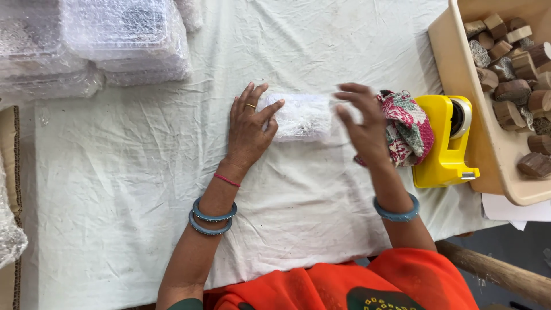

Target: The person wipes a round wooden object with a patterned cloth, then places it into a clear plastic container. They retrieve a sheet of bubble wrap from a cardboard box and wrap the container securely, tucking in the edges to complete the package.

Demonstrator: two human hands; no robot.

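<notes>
An orange garment [344, 287] was seen nearest, beyond which a bubble-wrapped bundle [301, 116], already covered, was pinned to the white-clothed counter [115, 189] by the left hand [249, 129], fingers spread flat, while the right hand [361, 123] was held open, blurred, at its unsealed end beside a yellow tape dispenser [442, 143].
</notes>
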